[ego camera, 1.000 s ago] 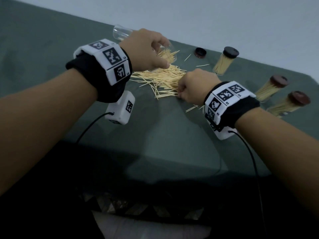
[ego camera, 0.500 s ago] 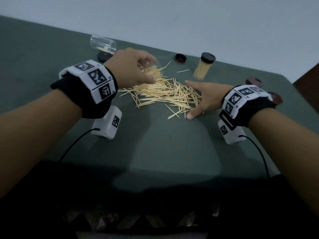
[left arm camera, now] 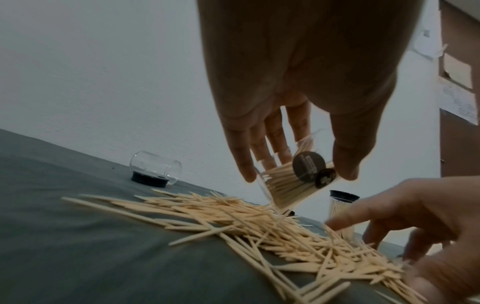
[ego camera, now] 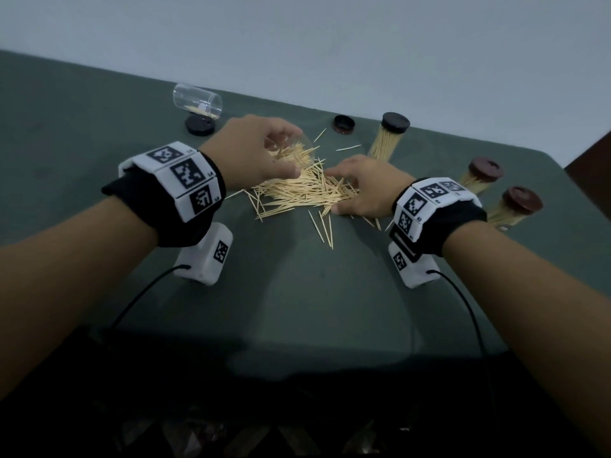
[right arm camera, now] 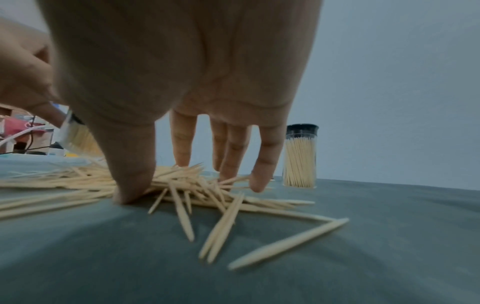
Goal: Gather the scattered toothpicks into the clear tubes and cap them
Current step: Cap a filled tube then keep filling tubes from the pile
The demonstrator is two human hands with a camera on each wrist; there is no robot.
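Note:
A pile of loose toothpicks [ego camera: 297, 193] lies on the green table [ego camera: 314, 292]. My left hand [ego camera: 287, 153] grips a clear tube [ego camera: 302, 153] partly filled with toothpicks. The tube [left arm camera: 285, 191] is tilted, its lower end just above the pile's far side [left arm camera: 259, 222]. My right hand [ego camera: 334, 191] lies open on the right end of the pile. In the right wrist view its thumb presses the table, and its straight fingers [right arm camera: 262, 164] touch the toothpicks [right arm camera: 207, 189]. The right hand holds nothing.
A nearly empty clear tube [ego camera: 197, 102] lies on its side by a black cap [ego camera: 199, 124] at the back left. A loose brown cap [ego camera: 344, 123] and a black-capped full tube [ego camera: 388, 137] stand behind the pile. Two brown-capped full tubes [ego camera: 481, 175] [ego camera: 515, 206] stand right.
My right hand opened from a fist, spread flat beside the pile, then moved left onto its right end. The left hand kept hold of the tilted tube.

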